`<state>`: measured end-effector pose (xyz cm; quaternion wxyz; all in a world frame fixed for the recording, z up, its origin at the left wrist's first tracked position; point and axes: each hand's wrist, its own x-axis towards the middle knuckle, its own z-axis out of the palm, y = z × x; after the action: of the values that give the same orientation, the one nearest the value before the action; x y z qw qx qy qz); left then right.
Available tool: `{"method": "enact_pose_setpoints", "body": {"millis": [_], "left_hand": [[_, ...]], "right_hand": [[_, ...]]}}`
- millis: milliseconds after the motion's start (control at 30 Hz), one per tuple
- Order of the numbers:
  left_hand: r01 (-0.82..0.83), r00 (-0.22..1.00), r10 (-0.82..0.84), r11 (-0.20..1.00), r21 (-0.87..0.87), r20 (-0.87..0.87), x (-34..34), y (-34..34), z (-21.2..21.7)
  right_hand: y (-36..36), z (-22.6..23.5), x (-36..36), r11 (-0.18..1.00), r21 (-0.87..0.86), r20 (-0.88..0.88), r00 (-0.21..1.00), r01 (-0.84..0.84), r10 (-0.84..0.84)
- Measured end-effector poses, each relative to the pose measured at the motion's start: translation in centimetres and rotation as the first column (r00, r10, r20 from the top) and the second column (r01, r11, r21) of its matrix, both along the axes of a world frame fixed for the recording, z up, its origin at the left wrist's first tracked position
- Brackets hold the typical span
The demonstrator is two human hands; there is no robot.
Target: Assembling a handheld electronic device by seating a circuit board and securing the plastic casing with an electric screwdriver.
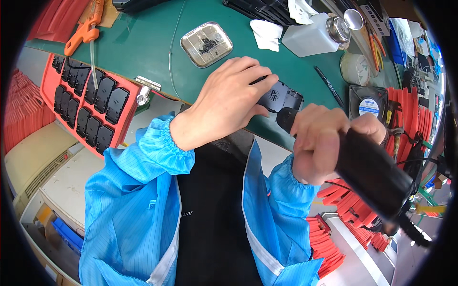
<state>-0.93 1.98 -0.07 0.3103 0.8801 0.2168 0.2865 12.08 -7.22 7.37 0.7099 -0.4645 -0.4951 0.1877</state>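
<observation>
Left hand (234,97) clamps a flat black plastic housing part (279,97) at the near edge of the green bench mat (143,47), fingers curled over its top. Right hand (322,143) is fisted around a thick black cylindrical power screwdriver (367,169); its long axis slants, tip up-left touching the housing, cable end down-right. A square metal screw tray (206,44) sits beyond the housing, well apart.

Black part (279,97) under the left hand (229,97), black tool (367,167) in the right hand (322,143), both over a green mat (143,43). Blue striped sleeves (143,181) below; left of the hands, a red tray (47,81) of black pieces (93,102).
</observation>
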Motion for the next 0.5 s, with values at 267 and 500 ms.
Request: {"method": "enact_pose_setpoints", "body": {"millis": [267,500], "left_hand": [[0.001,1.000,-0.001,1.000,0.010,0.006,-0.04,-0.01,-0.14],[-0.016,1.000,0.016,0.999,0.040,-0.009,0.07,-0.07,0.03]], "right_hand": [[0.67,-0.29,-0.29,0.995,0.021,-0.015,0.995,0.097,-0.096],[0.66,-0.04,-0.41,0.991,0.048,-0.034,0.992,0.126,-0.124]]}}
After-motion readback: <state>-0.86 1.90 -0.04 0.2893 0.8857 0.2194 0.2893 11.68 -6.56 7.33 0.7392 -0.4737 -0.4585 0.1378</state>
